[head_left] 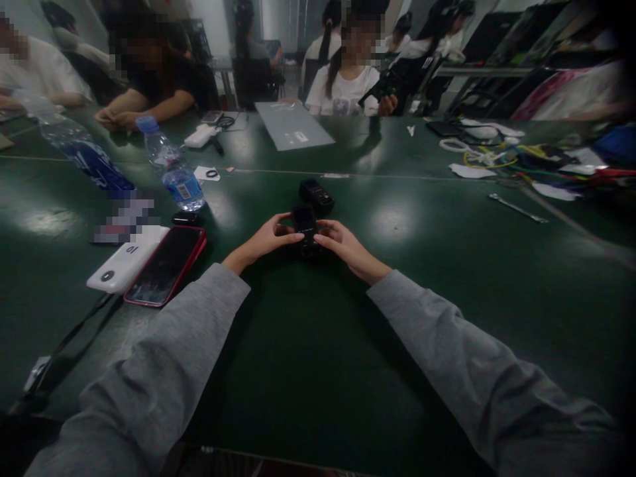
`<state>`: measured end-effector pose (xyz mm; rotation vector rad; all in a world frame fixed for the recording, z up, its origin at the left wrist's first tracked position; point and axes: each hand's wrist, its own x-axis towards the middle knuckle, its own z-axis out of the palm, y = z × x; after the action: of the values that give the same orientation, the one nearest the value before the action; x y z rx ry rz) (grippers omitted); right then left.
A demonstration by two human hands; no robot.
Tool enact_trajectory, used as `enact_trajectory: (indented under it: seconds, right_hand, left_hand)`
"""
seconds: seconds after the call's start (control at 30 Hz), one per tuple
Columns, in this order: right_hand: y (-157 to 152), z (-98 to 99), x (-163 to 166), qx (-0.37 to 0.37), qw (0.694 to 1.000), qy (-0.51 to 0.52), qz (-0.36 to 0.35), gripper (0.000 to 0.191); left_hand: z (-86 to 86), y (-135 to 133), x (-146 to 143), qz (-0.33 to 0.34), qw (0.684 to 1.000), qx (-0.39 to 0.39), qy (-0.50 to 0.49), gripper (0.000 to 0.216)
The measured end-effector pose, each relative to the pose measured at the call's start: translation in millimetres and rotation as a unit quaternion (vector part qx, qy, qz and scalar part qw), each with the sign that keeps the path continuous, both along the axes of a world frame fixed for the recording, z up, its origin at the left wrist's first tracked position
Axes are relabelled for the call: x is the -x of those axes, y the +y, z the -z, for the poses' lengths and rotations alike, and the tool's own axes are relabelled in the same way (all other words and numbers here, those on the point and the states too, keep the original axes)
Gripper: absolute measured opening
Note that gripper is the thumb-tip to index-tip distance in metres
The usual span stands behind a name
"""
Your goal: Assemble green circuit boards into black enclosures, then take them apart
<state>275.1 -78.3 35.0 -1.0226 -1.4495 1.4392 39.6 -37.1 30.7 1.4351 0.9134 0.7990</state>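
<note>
Both my hands grip a small black handheld device with a dark screen [304,222], low over the middle of the green table [308,371]. My left hand [265,240] closes on its left side, thumb across the front below the screen. On the opposite side, my right hand [348,246] holds it the same way, thumb near the buttons. Some fingers are hidden behind the device. Just beyond it lies a second black boxy device [317,194], touched by neither hand as far as I can see.
On the left are a red-cased phone [167,265], a white power bank [126,262], a small black case [185,220] and water bottles [176,172]. A grey sheet [293,126] lies ahead. Tangled cables [521,156] and a wrench [517,208] are rightward. Several people sit across.
</note>
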Motion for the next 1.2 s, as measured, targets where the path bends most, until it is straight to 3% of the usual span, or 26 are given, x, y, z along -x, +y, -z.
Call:
enact_trajectory:
  seconds: [0.6,0.9,1.2]
  right_hand:
    - [0.1,2.6,-0.2,-0.017,1.000,-0.012,-0.014,0.066]
    - [-1.9,-3.9,-2.3,-0.020,0.997,-0.053,-0.061,0.085]
    - [-4.8,-7.7,-0.5,-0.021,0.997,-0.061,-0.041,0.080]
  left_hand:
    - [0.2,2.9,3.0,0.010,0.999,0.015,-0.031,0.086]
    - [2.4,2.3,3.1,0.009,1.000,0.002,-0.016,0.084]
    - [2.2,0.1,0.5,0.007,1.000,0.003,-0.017,0.080]
